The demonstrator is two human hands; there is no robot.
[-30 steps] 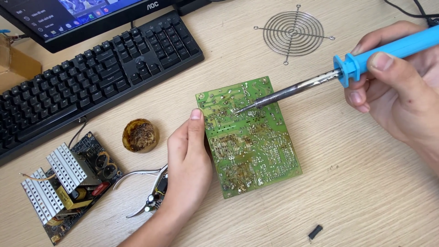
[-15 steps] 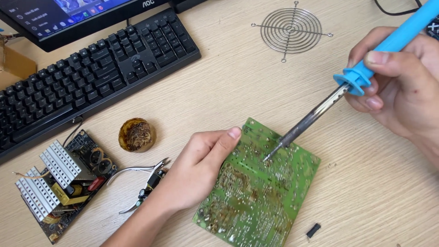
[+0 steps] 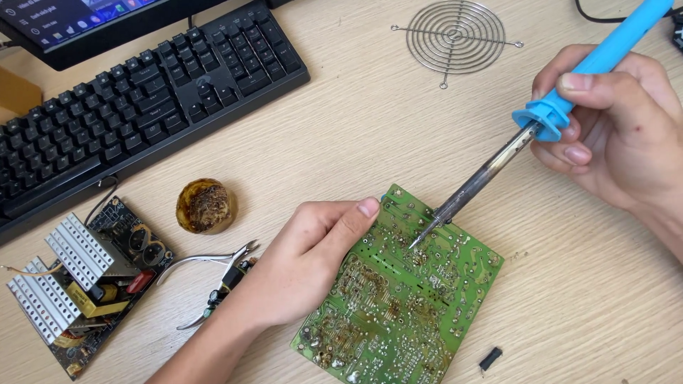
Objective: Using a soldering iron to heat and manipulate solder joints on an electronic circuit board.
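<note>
I see my left hand resting flat on the near-left edge of the green circuit board, fingers together, while my right hand is clamped on the blue-handled soldering iron, its tip touching the board's upper part; pliers lie just beside my left wrist, with a round flux tin, a heatsink board, keyboard and wire fan grille farther off. Against half a second ago, the thumb sits nearer the tip. Pale wood-grain worktop, monitor edge at top-left.
</note>
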